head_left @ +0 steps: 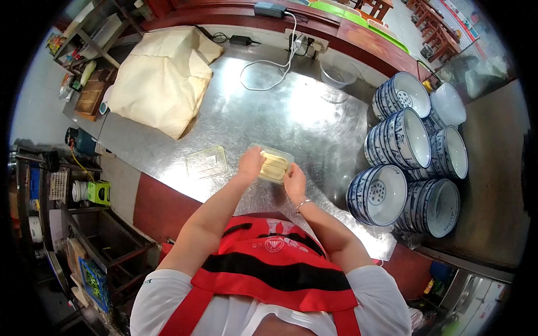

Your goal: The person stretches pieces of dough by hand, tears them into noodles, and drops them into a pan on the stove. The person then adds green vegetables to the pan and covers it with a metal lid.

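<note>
Both arms reach forward from the body, elbows bent outward, hands converging over the steel tabletop (314,126). Left hand (251,161): back of the hand uppermost, fingers curled in at the left end of a clear container (281,152). Right hand (295,183): set a little closer to the body, fingers pointing away and up to the container's right side; a bracelet (303,205) circles that wrist. State of grip: both hands meet the container with fingers bent, but the fingertips are partly hidden, so cannot tell how firmly either is closed, or whether the left has hold of the contents.

Container: rectangular, see-through, its long side running slightly askew, in front of the torso. Inside, pale yellow elongated pieces (274,165) lie side by side.

Surroundings: left of the left hand lies a flat clear plastic piece (206,162) (lid or second tray, cannot tell which), apart from the container. The near tabletop edge passes close to the apron (274,263). Stacked blue-and-white bowls (399,137) bound the right side; a cream cloth (162,78) bounds the far left. Open steel extends from the container toward the white cable (267,89) at the back.
</note>
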The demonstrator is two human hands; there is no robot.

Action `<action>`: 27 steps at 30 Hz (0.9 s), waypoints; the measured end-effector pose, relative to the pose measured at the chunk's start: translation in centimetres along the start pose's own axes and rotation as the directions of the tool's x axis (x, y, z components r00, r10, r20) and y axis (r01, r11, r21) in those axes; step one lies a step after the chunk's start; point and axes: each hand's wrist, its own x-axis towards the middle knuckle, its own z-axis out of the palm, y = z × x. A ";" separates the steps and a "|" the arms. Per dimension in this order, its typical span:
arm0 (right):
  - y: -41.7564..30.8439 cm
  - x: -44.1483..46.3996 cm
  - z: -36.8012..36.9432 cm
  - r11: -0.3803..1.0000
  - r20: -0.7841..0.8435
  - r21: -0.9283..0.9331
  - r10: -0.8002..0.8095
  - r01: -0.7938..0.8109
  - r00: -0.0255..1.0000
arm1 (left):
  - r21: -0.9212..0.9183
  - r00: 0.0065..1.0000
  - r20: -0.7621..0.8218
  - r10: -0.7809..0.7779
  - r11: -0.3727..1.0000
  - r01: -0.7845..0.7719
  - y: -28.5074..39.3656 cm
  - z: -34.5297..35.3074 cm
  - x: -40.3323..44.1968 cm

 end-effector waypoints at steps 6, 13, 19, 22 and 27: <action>0.1 0.0 0.0 1.000 -0.003 0.011 -0.011 0.011 1.000 | -0.145 0.993 0.083 -0.087 0.984 0.098 1.1 -1.5 0.4; 0.0 0.0 0.2 0.998 -0.041 -0.061 -0.012 0.009 0.999 | -0.621 0.963 0.242 -0.117 0.744 0.247 2.7 -6.0 0.4; -1.7 -0.2 -0.6 1.000 0.057 -0.027 0.014 -0.012 0.998 | -0.818 0.929 0.351 -0.121 0.443 0.367 4.2 -8.9 0.1; -0.3 0.0 0.2 1.000 0.034 -0.025 -0.002 0.002 0.999 | -0.874 0.902 0.403 -0.152 0.228 0.429 5.3 -10.6 -0.2; -2.9 -0.4 -1.6 0.981 -0.179 -0.044 -0.192 0.187 0.965 | -0.876 0.884 0.462 -0.070 0.123 0.467 6.9 -15.1 -0.7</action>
